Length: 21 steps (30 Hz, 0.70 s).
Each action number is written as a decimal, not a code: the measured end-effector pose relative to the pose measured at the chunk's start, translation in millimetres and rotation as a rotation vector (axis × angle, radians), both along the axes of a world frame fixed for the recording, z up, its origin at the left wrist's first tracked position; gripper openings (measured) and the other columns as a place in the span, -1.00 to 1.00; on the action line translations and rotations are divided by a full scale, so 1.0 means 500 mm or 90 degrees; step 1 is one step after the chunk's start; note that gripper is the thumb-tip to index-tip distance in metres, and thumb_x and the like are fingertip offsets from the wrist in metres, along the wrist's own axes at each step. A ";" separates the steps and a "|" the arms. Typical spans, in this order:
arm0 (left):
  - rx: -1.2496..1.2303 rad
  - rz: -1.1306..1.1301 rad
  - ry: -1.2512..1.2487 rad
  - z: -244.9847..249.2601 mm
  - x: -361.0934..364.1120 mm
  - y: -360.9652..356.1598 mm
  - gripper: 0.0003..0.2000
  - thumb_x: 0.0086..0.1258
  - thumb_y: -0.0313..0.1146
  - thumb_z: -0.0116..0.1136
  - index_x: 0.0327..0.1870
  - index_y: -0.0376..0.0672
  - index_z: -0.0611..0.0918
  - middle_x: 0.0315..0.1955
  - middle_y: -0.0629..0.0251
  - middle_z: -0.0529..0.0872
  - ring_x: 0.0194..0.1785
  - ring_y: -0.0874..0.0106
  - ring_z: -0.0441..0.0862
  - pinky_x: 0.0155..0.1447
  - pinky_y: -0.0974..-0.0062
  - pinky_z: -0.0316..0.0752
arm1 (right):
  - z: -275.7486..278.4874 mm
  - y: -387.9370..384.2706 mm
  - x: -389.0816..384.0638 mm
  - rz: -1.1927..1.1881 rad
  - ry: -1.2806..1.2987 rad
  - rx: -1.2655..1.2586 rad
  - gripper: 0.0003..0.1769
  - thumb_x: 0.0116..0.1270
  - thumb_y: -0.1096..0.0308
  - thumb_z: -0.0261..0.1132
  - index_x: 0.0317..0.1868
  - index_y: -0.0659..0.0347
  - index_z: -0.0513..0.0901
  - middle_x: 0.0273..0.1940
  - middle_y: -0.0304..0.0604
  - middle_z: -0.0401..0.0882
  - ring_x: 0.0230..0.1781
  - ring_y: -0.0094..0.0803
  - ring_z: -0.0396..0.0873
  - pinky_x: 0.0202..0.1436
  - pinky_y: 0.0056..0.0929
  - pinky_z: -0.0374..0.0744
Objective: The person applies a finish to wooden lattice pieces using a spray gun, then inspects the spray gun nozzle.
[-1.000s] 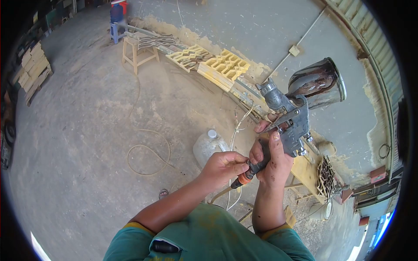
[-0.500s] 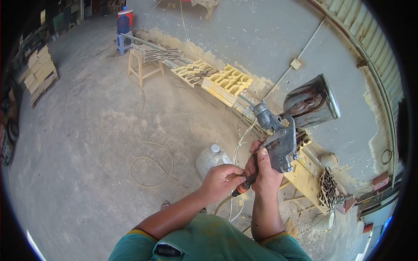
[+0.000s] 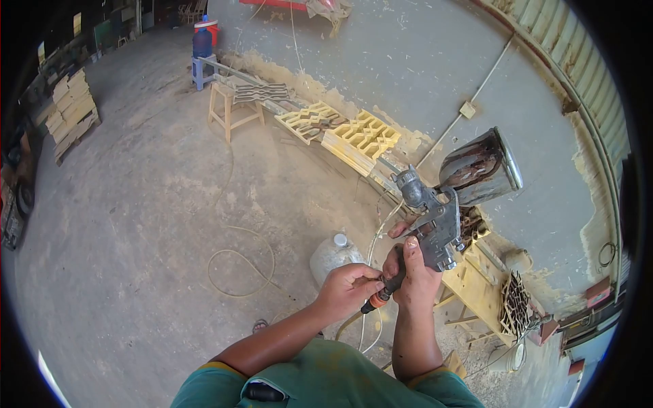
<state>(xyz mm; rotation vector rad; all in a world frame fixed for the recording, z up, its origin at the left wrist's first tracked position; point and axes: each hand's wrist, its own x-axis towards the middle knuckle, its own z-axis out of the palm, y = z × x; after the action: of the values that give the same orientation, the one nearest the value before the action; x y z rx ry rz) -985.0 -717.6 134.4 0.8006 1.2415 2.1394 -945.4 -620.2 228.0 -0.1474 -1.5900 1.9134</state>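
Note:
My right hand [image 3: 415, 272] is wrapped round the handle of a metal spray gun [image 3: 439, 228], its thumb up along the back of the grip. A stained metal cup [image 3: 479, 166] sits on the gun and tilts to the right. My left hand [image 3: 350, 289] pinches at the bottom of the handle, just above the orange and black hose connector [image 3: 378, 299]. What lies between its fingertips is too small to make out. From the connector a hose [image 3: 347, 325] runs down toward my shirt.
A whitish jug [image 3: 333, 257] stands on the floor beyond my left hand, near a looped hose [image 3: 239, 294]. Yellow lattice pieces [image 3: 364, 139] lie on a rack along the wall. A wooden table [image 3: 479, 292] with dark pieces is at the right, a bucket [image 3: 510, 357] below it.
The view has shifted slightly, so the wall and floor items appear a little further right and lower. The cup looks slightly lower. Both hands keep their places on the gun.

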 end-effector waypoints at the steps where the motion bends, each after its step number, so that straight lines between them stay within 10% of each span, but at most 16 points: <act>1: 0.004 -0.005 -0.010 0.000 0.002 0.000 -0.89 0.32 -0.58 0.16 -0.18 -0.40 0.60 -0.29 0.23 0.71 -0.20 0.57 0.65 -0.08 0.59 0.56 | 0.004 -0.002 0.002 0.002 0.002 0.001 -0.62 0.38 0.36 0.16 0.13 0.26 0.28 -0.11 -0.01 0.42 -0.68 -0.54 0.34 -0.68 -0.58 0.33; 15: 0.137 -0.248 -0.281 -0.029 -0.012 -0.009 -0.82 0.36 -0.45 0.17 -0.12 -0.38 0.61 -0.30 0.25 0.70 -0.23 0.55 0.64 -0.10 0.55 0.55 | 0.007 -0.013 0.014 0.065 0.008 -0.066 -0.62 0.36 0.28 0.21 0.06 0.25 0.30 -0.13 0.00 0.40 -0.67 -0.53 0.29 -0.69 -0.57 0.35; 21: 0.070 -0.216 -0.053 -0.037 -0.040 -0.022 -0.86 0.37 -0.45 0.17 -0.17 -0.35 0.62 -0.24 0.25 0.68 -0.15 0.50 0.62 -0.04 0.49 0.52 | 0.003 -0.024 0.011 0.075 0.010 -0.055 -0.60 0.37 0.26 0.21 0.07 0.27 0.30 -0.13 0.00 0.40 -0.68 -0.55 0.28 -0.70 -0.58 0.34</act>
<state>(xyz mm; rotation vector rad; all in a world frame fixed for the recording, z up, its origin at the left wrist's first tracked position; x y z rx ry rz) -1005.0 -728.8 116.1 0.8888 0.8795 1.9531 -939.7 -632.0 229.6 -0.0764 -1.5368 2.0705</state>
